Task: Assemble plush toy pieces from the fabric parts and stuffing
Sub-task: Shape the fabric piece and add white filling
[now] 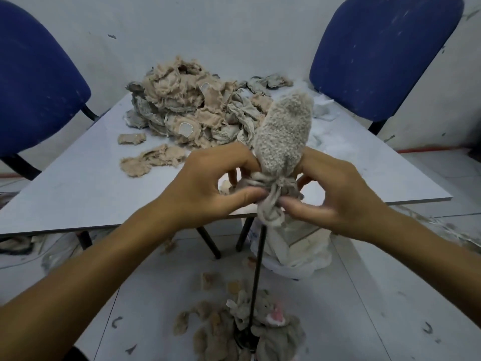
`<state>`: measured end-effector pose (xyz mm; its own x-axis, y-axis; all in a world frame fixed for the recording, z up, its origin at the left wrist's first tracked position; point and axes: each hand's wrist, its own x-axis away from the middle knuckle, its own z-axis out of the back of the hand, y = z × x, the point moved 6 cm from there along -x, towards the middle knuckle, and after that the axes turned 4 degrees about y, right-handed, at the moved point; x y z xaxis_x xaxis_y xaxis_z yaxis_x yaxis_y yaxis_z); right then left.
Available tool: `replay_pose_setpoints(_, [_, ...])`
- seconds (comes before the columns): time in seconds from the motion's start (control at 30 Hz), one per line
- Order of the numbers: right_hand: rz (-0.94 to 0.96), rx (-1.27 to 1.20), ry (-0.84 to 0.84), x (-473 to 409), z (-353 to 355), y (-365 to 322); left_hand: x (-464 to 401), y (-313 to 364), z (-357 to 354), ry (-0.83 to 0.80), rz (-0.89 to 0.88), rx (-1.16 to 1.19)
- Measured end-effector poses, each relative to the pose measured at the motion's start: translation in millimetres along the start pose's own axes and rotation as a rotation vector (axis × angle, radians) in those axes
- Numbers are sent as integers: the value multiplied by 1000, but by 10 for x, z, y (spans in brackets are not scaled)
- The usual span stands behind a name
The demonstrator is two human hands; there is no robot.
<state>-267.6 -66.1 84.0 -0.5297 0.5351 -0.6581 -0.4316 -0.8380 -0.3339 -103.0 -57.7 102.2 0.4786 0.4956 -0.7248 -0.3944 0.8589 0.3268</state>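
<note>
A grey fuzzy plush piece stands upright over the table's front edge, its bunched open end turned down. My left hand pinches the gathered fabric at its base from the left. My right hand pinches the same bunched end from the right. A thin black rod runs from under the piece down to the floor. A big heap of beige and grey fabric parts lies on the white table. White stuffing is spread on the table's right side.
Two blue chairs stand behind the table, one left, one right. A white plastic bag sits under the table's front edge. Finished plush pieces and scraps lie on the floor near me. Loose beige pieces lie on the table.
</note>
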Motion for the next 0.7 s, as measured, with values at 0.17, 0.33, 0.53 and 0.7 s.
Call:
replay_pose_setpoints(0.17, [118, 207, 320, 13, -10, -178, 10, 156, -66, 114, -159, -263])
replay_pose_setpoints(0.33, [74, 223, 453, -45, -12, -238, -39, 206, -32, 182, -212, -360])
replay_pose_setpoints(0.53, [115, 160, 461, 83, -110, -292, 109, 172, -100, 130, -202, -283])
replay_pose_setpoints(0.7, [181, 121, 467, 138, -71, -237, 114, 213, -194, 129, -206, -279])
